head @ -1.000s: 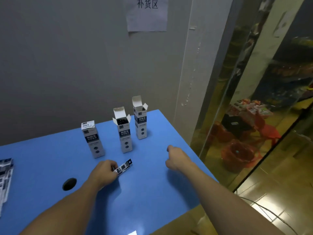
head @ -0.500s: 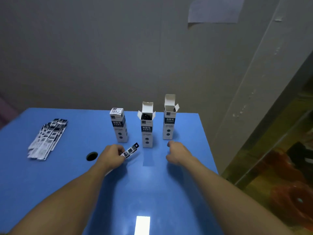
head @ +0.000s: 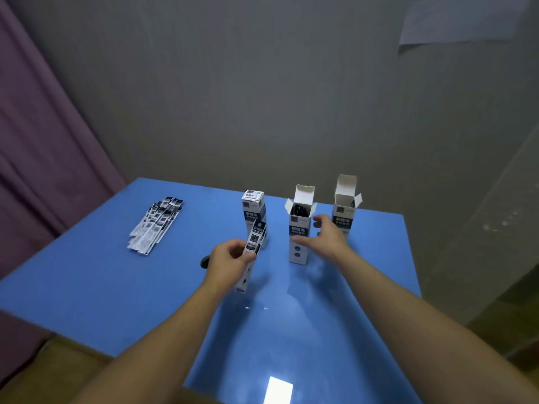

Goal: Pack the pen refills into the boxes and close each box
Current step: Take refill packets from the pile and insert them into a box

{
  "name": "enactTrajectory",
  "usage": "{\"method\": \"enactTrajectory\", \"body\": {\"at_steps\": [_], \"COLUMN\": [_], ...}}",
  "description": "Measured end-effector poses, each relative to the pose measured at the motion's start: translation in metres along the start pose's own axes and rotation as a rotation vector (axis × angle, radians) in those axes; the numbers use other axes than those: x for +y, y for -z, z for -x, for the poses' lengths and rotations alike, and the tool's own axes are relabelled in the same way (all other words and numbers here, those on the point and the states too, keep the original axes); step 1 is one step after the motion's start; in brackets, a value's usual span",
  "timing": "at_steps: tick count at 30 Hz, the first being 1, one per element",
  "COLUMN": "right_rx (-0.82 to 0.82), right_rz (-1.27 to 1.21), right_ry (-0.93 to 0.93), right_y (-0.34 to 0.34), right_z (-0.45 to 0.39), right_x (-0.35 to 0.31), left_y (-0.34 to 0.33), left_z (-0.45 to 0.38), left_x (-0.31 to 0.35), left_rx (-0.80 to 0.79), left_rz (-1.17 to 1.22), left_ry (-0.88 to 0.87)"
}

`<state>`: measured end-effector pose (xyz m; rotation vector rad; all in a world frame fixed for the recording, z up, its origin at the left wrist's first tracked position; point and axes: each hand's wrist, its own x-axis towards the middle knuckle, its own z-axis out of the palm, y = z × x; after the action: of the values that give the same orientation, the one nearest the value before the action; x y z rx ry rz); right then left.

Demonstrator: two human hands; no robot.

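Left hand (head: 230, 259) pinching a black-and-white wrapped pen refill (head: 252, 252) upright mid-table, right hand (head: 325, 239) spread beside the open middle box (head: 300, 225), loose refills (head: 156, 224) near the blue table's (head: 87, 281) left edge

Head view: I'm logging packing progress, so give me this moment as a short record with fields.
closed box: left box, upright
open boxes: middle box, right box, flaps up
left hand: holds a refill packet
right hand: open, at middle box
spare refills: pile, table left
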<state>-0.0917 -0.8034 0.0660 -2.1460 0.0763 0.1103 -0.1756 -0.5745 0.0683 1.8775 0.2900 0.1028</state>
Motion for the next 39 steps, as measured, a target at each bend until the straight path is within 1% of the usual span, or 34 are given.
{"method": "enactTrajectory", "body": {"at_steps": [3, 6, 12, 16, 22, 25, 28, 34, 39], "right_rx": [0.076, 0.092, 0.072, 0.026, -0.019, -0.025, -0.047, -0.057, -0.07], "right_rz": [-0.113, -0.129, -0.153, -0.206, -0.223, -0.246, -0.267, -0.322, -0.34], "right_ry": [0.038, 0.076, 0.228, 0.331, 0.402, 0.407, 0.393, 0.357, 0.364], "right_y": [-0.007, -0.006, -0.006, -0.013, -0.018, -0.017, -0.017, -0.019, -0.019], "right_z": [-0.003, -0.001, 0.027, 0.056, 0.084, 0.094, 0.101, 0.108, 0.108], "right_x": [0.0, 0.0, -0.005, -0.001, 0.004, 0.006, 0.008, 0.011, 0.003], "left_y": [0.009, 0.017, 0.025, 0.02, 0.01, 0.004, -0.001, -0.001, 0.0], "left_z": [0.003, 0.007, 0.028, 0.042, 0.045, 0.04, 0.039, 0.044, 0.043], "left_x": [0.013, 0.037, 0.102, 0.124, 0.122, 0.107, 0.096, 0.091, 0.086], "left_rx": [0.037, 0.06, 0.058, 0.039, -0.053, -0.082, -0.117, -0.165, -0.183], "left_rz": [0.131, 0.254, 0.322, 0.356, 0.407, 0.424, 0.492, 0.526, 0.466], "left_ry": [0.016, -0.012, -0.176, -0.315, -0.504, -0.532, -0.55, -0.599, -0.609]}}
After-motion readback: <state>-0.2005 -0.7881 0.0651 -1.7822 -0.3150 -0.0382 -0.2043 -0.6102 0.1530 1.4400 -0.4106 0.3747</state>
